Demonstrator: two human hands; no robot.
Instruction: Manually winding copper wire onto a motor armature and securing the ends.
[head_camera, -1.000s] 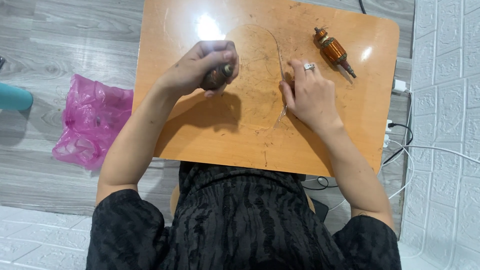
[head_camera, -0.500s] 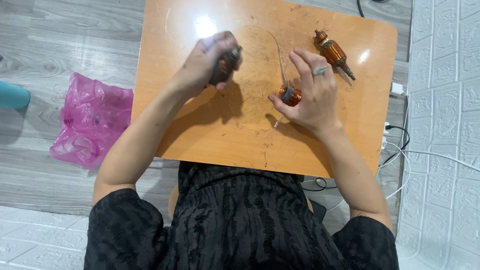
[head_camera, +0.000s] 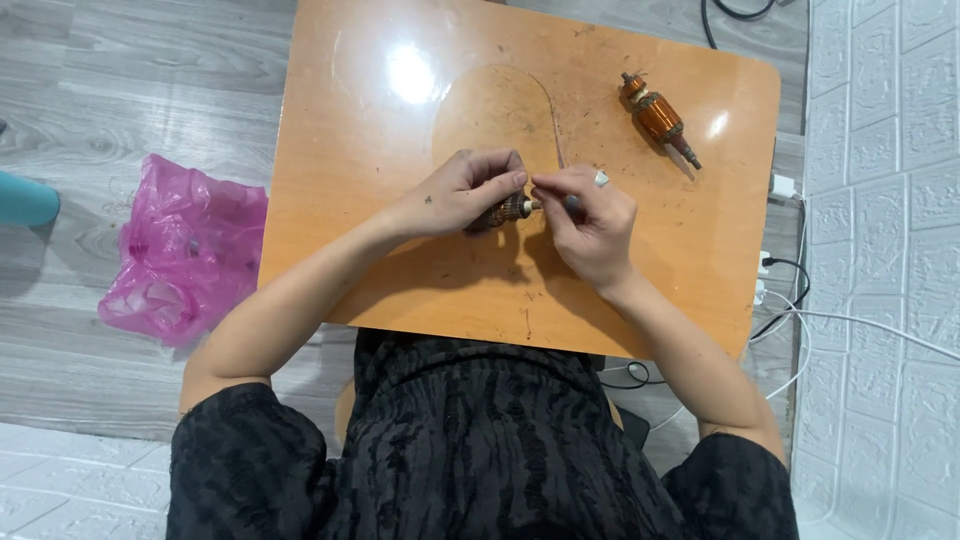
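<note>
glossy orange table (head_camera: 360, 190) with a copper-wound motor armature (head_camera: 658, 118) near its far right corner

a home room: grey plank floor (head_camera: 150, 90), low wooden table (head_camera: 400, 260), white wall tiles (head_camera: 880, 200).

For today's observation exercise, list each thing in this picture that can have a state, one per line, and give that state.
Left hand: closed around a small motor armature.
Right hand: fingers pinched at the armature's shaft end.
Held armature: lifted just above the table, lying sideways, mostly hidden.
Second armature: lying flat on the table, untouched.
Copper wire: looped across the table.
Pink plastic bag: crumpled on the floor.
Orange table: scratched, glossy.
</note>
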